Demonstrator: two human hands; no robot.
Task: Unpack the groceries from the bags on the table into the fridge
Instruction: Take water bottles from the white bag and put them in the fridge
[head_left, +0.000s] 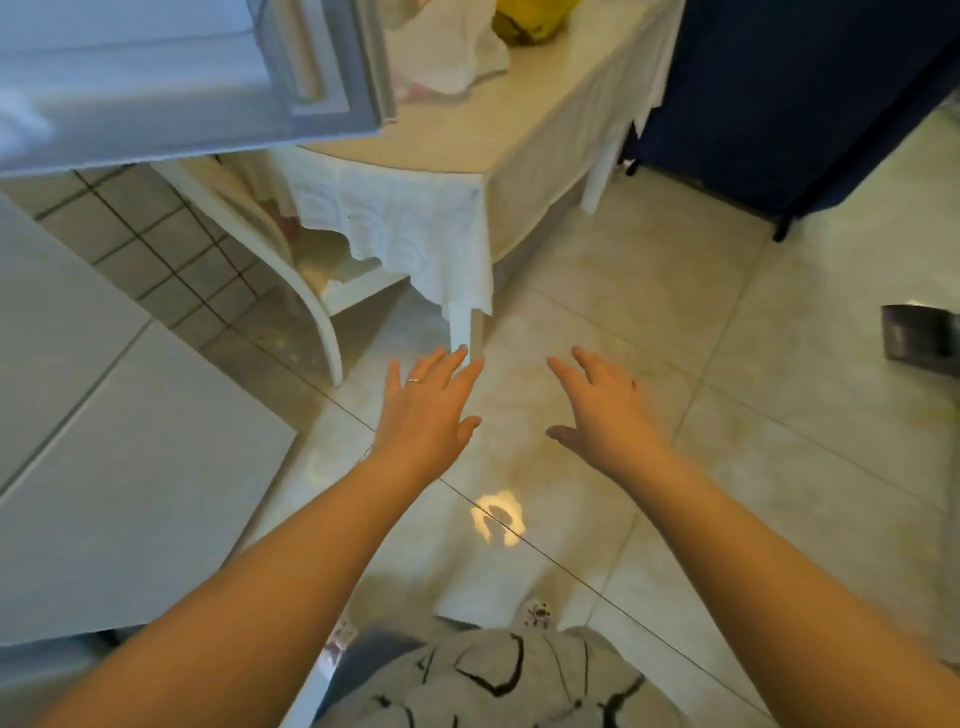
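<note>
My left hand (428, 402) and my right hand (602, 405) are stretched out in front of me over the tiled floor, fingers spread, holding nothing. The table (524, 114) with a white lace cloth stands ahead at the top middle. On it lie a white plastic bag (457, 47) and a yellow bag or fruit (530, 21) at the top edge. The white fridge door (156, 88) swings open at the upper left, blurred. The fridge body (104, 415) fills the left side.
A white chair (311, 291) is tucked under the table's near-left corner. A dark blue cabinet (805, 93) stands at the upper right, and a grey object (919, 338) sits at the right edge. Pale tiled floor lies between me and the table.
</note>
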